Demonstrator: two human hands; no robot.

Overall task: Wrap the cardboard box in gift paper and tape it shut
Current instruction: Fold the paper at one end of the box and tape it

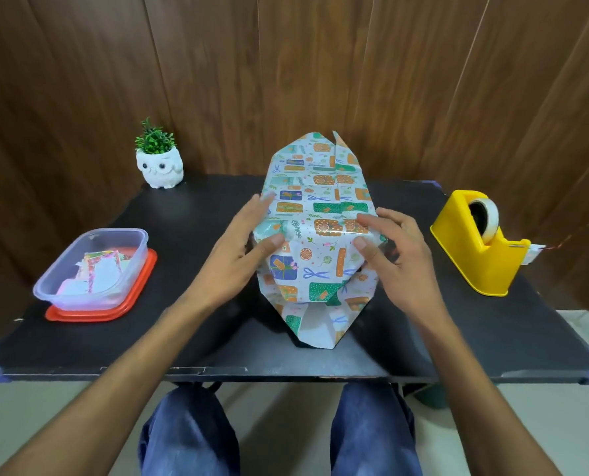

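Note:
The box, hidden under patterned gift paper (315, 214), stands in the middle of the black table (197, 341). The paper covers its top, with a pointed flap rising at the far end and another hanging over the near end to the table. My left hand (241, 255) lies along the box's left side, fingers straight, thumb pressing the paper at the near top edge. My right hand (390, 255) lies along the right side, its thumb and fingers pressing the paper down at the near right corner. A yellow tape dispenser (478, 245) with a roll of tape stands at the right.
A clear plastic tub (90, 266) with paper scraps sits on an orange lid at the left. A white owl pot with a green plant (159, 159) stands at the back left. A wooden wall rises behind the table. My knees show below the near edge.

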